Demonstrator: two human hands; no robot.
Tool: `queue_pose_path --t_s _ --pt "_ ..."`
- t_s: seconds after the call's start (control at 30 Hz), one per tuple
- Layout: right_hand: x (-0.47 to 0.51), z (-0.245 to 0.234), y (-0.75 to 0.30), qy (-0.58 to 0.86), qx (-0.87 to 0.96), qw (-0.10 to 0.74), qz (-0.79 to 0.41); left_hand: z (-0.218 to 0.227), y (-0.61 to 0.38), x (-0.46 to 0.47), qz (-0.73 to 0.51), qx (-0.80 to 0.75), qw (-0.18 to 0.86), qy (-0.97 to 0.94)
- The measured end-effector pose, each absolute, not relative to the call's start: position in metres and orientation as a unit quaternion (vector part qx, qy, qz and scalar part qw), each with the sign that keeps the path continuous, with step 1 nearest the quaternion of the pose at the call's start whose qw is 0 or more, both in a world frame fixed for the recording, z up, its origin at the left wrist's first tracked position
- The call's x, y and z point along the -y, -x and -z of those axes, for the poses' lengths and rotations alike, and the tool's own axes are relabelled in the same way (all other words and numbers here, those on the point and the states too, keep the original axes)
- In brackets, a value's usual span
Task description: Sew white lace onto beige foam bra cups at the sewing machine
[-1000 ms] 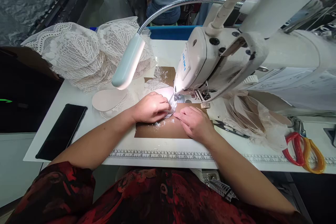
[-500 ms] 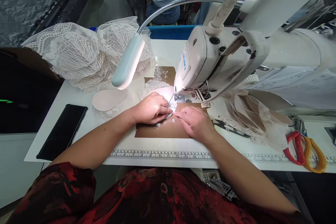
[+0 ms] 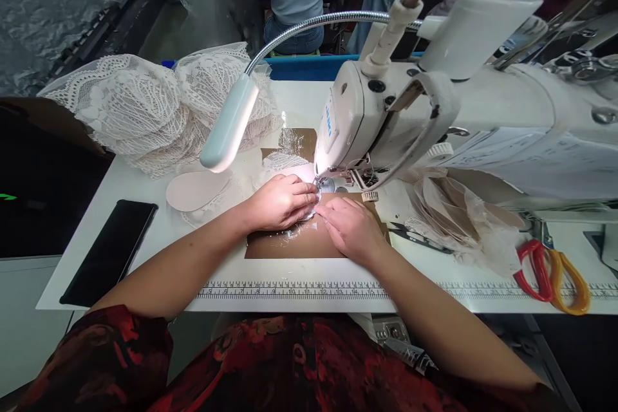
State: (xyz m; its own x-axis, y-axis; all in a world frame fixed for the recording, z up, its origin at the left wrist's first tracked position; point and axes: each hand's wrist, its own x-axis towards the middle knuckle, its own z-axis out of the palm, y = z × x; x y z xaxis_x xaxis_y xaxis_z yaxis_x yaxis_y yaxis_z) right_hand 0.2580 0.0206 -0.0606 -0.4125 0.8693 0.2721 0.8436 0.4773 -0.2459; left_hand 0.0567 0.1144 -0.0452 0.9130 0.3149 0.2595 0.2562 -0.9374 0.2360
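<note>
My left hand [image 3: 280,203] and my right hand [image 3: 351,226] lie close together on a brown taped patch [image 3: 294,244] of the white table, just in front of the needle of a white sewing machine [image 3: 434,116]. Between their fingertips is a small pale lace piece [image 3: 313,205], brightly lit. My left hand's fingers are curled over it and pinch its edge. My right hand lies palm down, fingers pressed together, holding the piece against the table. The gooseneck lamp [image 3: 226,125] shines on the spot.
A heap of white lace [image 3: 145,106] fills the back left. A pale oval pad [image 3: 196,188] lies beside it. A black phone [image 3: 110,251] lies at the left edge. Snips [image 3: 415,235], a plastic bag [image 3: 463,219] and red and yellow scissors [image 3: 550,267] lie right. People sit behind.
Both hands have crept a little closer to the needle with the lace piece. The view has tilted slightly, showing more of the people behind.
</note>
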Motion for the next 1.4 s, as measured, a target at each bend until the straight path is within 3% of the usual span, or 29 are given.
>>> queue_pose_path --t_s 0.37,0.7,1.0,1.27,1.4 --pt "-0.02 0.054 -0.256 0.514 0.847 0.13 -0.023 0.037 -0.057 -0.112 -0.085 -0.157 0.041 -0.983" --pt "-0.024 0.049 -0.25 0.573 0.817 0.063 0.009 0.041 -0.061 -0.11 -0.101 -0.21 0.019 -0.972" --pt "-0.029 0.055 -0.25 0.603 0.79 0.088 0.07 0.042 -0.06 -0.109 -0.094 -0.234 -0.001 -0.968" --pt "-0.029 0.055 -0.256 0.613 0.779 0.127 0.034 0.041 -0.058 -0.11 -0.162 -0.132 0.017 -0.978" --pt "-0.028 0.052 -0.255 0.573 0.812 0.108 0.014 0.041 -0.059 -0.11 -0.178 -0.104 0.031 -0.978"
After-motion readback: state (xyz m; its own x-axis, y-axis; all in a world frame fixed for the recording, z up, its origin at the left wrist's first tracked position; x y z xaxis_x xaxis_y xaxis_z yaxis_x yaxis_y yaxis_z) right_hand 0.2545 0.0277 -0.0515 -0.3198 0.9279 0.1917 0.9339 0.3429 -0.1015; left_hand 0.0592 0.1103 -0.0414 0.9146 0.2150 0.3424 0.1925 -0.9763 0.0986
